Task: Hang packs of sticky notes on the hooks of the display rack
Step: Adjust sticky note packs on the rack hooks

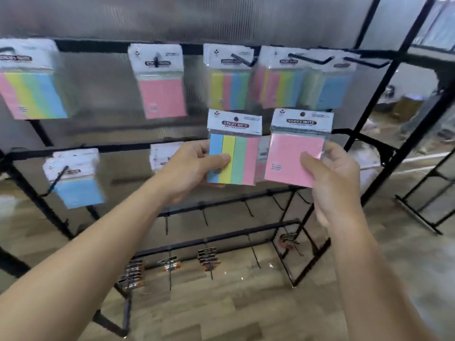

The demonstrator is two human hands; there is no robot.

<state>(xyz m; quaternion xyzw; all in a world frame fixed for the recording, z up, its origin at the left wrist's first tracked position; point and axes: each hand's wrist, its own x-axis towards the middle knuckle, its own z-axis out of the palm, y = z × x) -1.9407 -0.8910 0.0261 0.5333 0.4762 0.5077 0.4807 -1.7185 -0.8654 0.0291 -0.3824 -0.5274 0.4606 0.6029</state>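
A clear-wrapped pack of sticky notes striped blue, yellow, green and pink (232, 156) was pinched between the thumb and fingers of the left hand (187, 168). A plain pink pack (293, 156) was pinched the same way in the right hand (337, 178). Both were held up just in front of the black metal display rack (376, 94), neither yet on a hook. Five loaded hooks showed along the top rail and at least two on the second. The third rail's hooks (248, 207) hung bare, so the job looked roughly half done.
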